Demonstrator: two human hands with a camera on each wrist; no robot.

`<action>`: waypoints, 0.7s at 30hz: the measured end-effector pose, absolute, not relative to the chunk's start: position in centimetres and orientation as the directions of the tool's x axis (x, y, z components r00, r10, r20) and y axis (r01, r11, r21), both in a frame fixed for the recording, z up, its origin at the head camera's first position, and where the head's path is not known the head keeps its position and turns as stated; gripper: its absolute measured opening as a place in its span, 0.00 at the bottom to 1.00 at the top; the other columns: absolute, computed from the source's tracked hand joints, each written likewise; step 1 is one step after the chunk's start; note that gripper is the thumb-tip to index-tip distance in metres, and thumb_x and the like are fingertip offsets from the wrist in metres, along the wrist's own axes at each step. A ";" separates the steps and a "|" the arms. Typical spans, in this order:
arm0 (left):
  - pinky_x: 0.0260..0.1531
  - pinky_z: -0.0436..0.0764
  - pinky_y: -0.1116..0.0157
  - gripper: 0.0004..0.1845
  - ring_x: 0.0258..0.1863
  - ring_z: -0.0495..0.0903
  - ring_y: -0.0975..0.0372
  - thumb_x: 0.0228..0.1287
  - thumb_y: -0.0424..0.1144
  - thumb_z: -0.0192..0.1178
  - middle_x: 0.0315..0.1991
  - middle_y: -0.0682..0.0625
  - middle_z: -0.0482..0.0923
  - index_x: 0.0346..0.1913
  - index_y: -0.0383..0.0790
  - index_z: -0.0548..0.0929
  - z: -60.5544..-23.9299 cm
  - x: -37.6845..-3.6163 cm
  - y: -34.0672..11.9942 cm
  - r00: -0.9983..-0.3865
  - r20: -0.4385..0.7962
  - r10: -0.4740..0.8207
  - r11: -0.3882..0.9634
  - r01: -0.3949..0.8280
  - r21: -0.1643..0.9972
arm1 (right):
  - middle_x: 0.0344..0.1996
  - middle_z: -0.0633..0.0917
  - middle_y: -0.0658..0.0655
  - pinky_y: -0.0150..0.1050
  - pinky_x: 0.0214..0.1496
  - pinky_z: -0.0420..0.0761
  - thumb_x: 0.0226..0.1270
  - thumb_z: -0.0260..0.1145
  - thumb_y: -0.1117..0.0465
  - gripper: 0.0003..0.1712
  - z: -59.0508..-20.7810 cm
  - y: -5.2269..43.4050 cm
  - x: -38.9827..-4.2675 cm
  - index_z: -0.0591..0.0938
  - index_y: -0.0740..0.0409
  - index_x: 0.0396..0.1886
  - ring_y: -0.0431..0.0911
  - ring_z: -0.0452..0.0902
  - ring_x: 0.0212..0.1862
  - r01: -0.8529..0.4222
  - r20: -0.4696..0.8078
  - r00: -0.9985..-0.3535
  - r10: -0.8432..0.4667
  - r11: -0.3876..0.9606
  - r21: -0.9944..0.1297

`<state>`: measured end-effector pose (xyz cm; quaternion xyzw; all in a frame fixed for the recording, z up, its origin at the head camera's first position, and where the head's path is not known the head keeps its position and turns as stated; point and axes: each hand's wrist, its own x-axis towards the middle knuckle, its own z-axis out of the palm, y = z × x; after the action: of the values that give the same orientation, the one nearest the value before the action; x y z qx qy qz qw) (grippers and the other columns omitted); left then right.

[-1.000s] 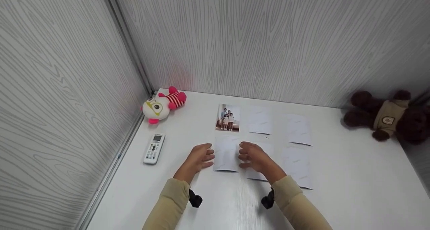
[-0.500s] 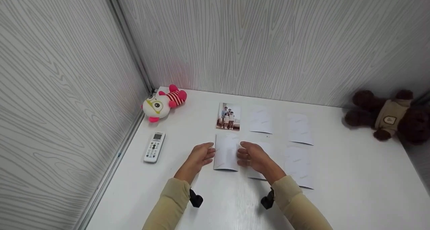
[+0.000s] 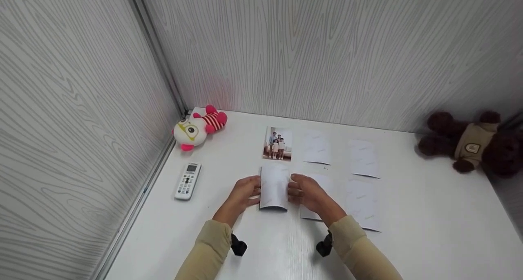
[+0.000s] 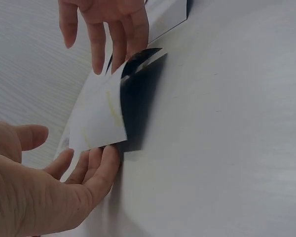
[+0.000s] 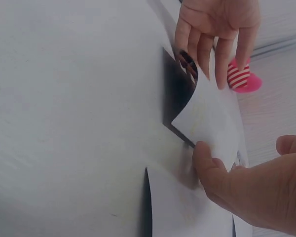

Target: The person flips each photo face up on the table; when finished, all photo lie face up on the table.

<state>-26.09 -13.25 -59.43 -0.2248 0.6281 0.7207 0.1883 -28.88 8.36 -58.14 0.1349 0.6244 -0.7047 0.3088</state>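
A face-down photo print point(image 3: 273, 188), white back up, lies between both hands and bows upward in the middle. My left hand point(image 3: 246, 192) touches its left edge with the fingers, the thumb held apart. At the opposite edge, the fingers of my right hand point(image 3: 304, 192) press inward, and the thumb is also off the paper. Under the curved print point(image 4: 101, 111), the left wrist view shows its dark picture side and a shadow on the table. The right wrist view shows the same bent print point(image 5: 207, 118) raised at its near end.
A face-up family photo point(image 3: 278, 144) lies just beyond. Several white-backed prints sit to the right, including one point(image 3: 316, 147) at the back and another point(image 3: 363, 202) at the front. A remote control point(image 3: 188, 181), a pink-and-white plush toy point(image 3: 198, 128) and a brown teddy bear point(image 3: 470, 143) flank them.
Both hands have closed in slightly on the print from its two sides. The print, flat a second ago, has arched up more and shifted a little left.
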 end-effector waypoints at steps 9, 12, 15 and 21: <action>0.41 0.85 0.65 0.16 0.39 0.82 0.63 0.72 0.38 0.60 0.41 0.47 0.84 0.56 0.30 0.83 -60.1 -25.6 -13.8 -0.840 -0.542 -0.026 -0.151 -0.533 0.833 | 0.54 0.80 0.59 0.43 0.55 0.79 0.78 0.59 0.57 0.20 -59.0 8.3 -28.8 0.80 0.63 0.61 0.50 0.74 0.52 0.583 -0.568 -0.794 -0.215 -0.007 -0.812; 0.39 0.84 0.67 0.15 0.36 0.82 0.64 0.72 0.37 0.60 0.38 0.49 0.85 0.54 0.30 0.85 -60.3 -25.6 -14.0 -0.852 -0.522 -0.036 -0.192 -0.507 0.841 | 0.54 0.81 0.58 0.41 0.51 0.78 0.78 0.58 0.58 0.18 -59.1 8.4 -28.9 0.83 0.62 0.59 0.49 0.74 0.50 0.577 -0.562 -0.803 -0.198 -0.020 -0.817; 0.37 0.82 0.68 0.16 0.34 0.80 0.64 0.72 0.37 0.61 0.37 0.50 0.84 0.55 0.30 0.85 -60.3 -25.6 -14.0 -0.864 -0.501 -0.042 -0.211 -0.482 0.850 | 0.59 0.80 0.59 0.40 0.51 0.77 0.78 0.57 0.60 0.19 -59.1 8.4 -28.9 0.82 0.61 0.61 0.48 0.75 0.51 0.553 -0.539 -0.821 -0.187 -0.024 -0.833; 0.40 0.78 0.67 0.16 0.39 0.79 0.63 0.69 0.32 0.61 0.47 0.47 0.86 0.58 0.32 0.84 -60.2 -26.0 -13.6 -0.888 -0.457 -0.058 -0.194 -0.439 0.877 | 0.58 0.81 0.58 0.39 0.47 0.76 0.75 0.58 0.65 0.19 -58.9 8.2 -29.2 0.83 0.60 0.61 0.47 0.76 0.47 0.484 -0.475 -0.868 -0.146 -0.031 -0.875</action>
<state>-26.03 -13.61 -60.17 -0.1998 0.6219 0.7464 0.1274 -29.19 8.15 -58.94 0.1280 0.6594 -0.7065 0.2231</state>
